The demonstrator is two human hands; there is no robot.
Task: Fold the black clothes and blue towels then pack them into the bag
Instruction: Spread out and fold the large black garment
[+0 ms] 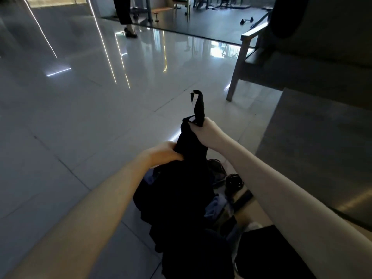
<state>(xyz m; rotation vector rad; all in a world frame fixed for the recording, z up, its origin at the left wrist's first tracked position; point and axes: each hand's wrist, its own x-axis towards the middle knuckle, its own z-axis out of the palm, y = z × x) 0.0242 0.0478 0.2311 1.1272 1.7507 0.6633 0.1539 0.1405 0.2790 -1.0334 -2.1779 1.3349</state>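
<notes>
Head view: we see left grip and right grip both clenching black garment, held up over floor; blue towel below. Folding barely begun, we judge; next move: spread garment flat.

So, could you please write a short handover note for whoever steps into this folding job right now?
Left hand grips the black garment midway; right hand grips its top end, held higher.
Blue towels lie crumpled on the floor beneath it.
Nothing visibly folded or packed yet.
Left: fold garment and towels, pack them; the bag is not clear in the dark pile.
</notes>
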